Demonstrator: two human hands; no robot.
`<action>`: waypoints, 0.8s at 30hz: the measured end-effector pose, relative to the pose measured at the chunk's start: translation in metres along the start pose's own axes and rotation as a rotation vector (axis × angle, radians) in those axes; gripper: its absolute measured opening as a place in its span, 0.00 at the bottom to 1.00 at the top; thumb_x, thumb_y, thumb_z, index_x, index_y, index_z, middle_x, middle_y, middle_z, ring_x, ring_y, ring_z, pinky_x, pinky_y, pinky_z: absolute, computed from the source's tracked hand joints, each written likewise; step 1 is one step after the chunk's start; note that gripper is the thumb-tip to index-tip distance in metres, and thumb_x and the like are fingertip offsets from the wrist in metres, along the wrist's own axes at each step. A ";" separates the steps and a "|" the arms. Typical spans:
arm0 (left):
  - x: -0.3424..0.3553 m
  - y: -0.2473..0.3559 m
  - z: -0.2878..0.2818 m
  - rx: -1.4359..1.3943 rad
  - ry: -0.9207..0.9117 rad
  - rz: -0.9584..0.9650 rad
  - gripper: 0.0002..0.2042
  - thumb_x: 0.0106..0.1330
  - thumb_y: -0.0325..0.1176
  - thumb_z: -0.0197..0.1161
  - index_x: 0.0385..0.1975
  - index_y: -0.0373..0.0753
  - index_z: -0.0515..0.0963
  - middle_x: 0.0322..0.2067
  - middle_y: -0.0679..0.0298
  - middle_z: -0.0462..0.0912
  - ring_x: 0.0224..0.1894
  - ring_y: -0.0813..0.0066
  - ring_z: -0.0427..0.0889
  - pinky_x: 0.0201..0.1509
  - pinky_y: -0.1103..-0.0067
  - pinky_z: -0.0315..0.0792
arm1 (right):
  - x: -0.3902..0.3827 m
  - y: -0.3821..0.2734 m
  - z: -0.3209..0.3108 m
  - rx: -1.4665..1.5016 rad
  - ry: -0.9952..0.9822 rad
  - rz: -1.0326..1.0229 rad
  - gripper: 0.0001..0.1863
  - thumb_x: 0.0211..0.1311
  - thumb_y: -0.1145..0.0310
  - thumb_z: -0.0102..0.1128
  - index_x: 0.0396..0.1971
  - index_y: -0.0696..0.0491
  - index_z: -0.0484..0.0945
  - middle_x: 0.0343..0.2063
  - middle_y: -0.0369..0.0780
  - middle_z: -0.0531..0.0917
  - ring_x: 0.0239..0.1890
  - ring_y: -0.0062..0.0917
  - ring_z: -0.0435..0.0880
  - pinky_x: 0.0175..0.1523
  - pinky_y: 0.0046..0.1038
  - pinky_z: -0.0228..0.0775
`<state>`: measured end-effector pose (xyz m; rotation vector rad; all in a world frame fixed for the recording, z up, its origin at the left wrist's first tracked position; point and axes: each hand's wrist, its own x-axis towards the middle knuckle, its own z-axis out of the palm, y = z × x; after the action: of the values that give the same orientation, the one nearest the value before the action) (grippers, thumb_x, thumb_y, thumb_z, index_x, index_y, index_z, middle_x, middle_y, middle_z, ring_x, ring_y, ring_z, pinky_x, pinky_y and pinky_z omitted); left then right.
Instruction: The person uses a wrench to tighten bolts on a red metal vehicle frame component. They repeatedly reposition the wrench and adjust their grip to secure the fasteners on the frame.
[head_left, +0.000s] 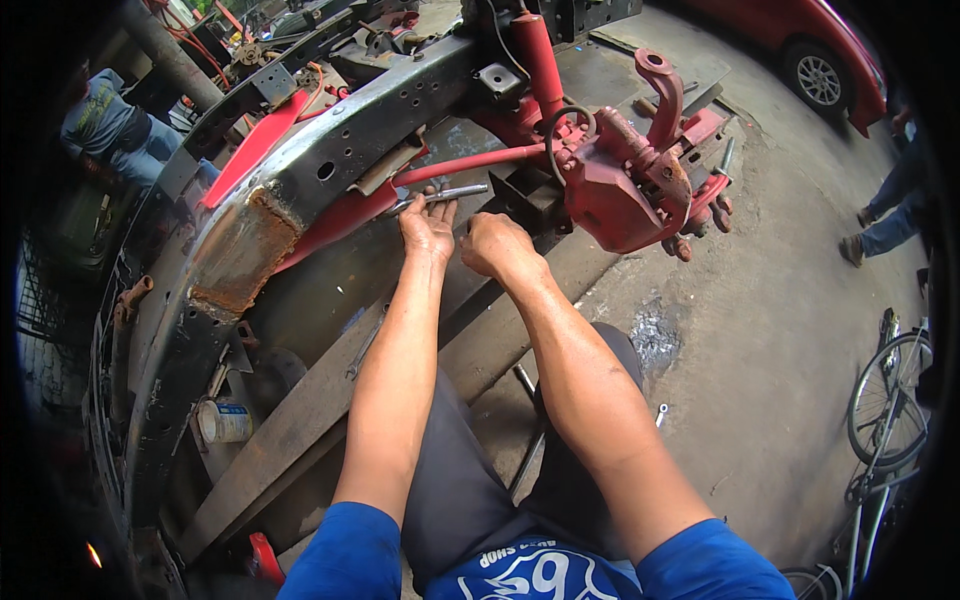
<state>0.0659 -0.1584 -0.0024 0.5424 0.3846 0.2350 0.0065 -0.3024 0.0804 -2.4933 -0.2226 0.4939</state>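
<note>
Tool [466, 191] held in left hand [428, 228], right hand [497, 243] placed beside. Frame rail [350, 150] set left of hands, axle [610, 195] right. Can [224, 421] placed between frame rail and beam [290, 445]. Car [775, 25] parked beyond axle, bicycle [887, 422] placed far right.

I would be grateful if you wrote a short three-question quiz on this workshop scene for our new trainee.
1. Which of the person's hands is turned palm up at the silver tool?
2. True or false: a bicycle shows on the right side of the picture.
3. What colour is the car in the background? a) white b) red c) green

Key: 1. the left hand; 2. true; 3. b.
</note>
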 end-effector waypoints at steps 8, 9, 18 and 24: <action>-0.001 -0.006 0.000 -0.070 0.027 0.031 0.12 0.81 0.43 0.42 0.55 0.46 0.66 0.48 0.60 0.75 0.60 0.54 0.76 0.75 0.50 0.58 | -0.007 0.012 -0.012 0.009 0.051 0.000 0.21 0.66 0.59 0.60 0.49 0.59 0.83 0.50 0.55 0.84 0.56 0.47 0.82 0.61 0.42 0.75; -0.001 -0.006 0.000 -0.076 0.028 0.026 0.13 0.81 0.43 0.43 0.57 0.46 0.65 0.49 0.61 0.75 0.61 0.54 0.75 0.75 0.49 0.58 | -0.007 0.012 -0.012 0.013 0.054 0.011 0.21 0.66 0.58 0.60 0.49 0.59 0.83 0.50 0.55 0.84 0.56 0.48 0.82 0.61 0.43 0.75; 0.000 -0.004 0.002 -0.071 -0.013 0.059 0.17 0.81 0.45 0.41 0.55 0.38 0.66 0.51 0.61 0.75 0.64 0.56 0.74 0.77 0.53 0.53 | -0.018 0.016 -0.023 0.067 0.052 0.013 0.21 0.66 0.59 0.60 0.49 0.60 0.82 0.50 0.56 0.84 0.56 0.48 0.82 0.61 0.43 0.74; -0.008 -0.004 0.003 -0.191 -0.028 0.030 0.19 0.80 0.47 0.44 0.54 0.37 0.69 0.47 0.62 0.73 0.56 0.58 0.77 0.72 0.55 0.63 | -0.020 0.017 -0.027 0.065 0.042 -0.004 0.21 0.66 0.59 0.60 0.49 0.60 0.82 0.49 0.55 0.84 0.56 0.48 0.82 0.61 0.44 0.74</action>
<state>0.0600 -0.1654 -0.0001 0.3634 0.3234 0.2898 -0.0003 -0.3354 0.0972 -2.4365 -0.1927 0.4401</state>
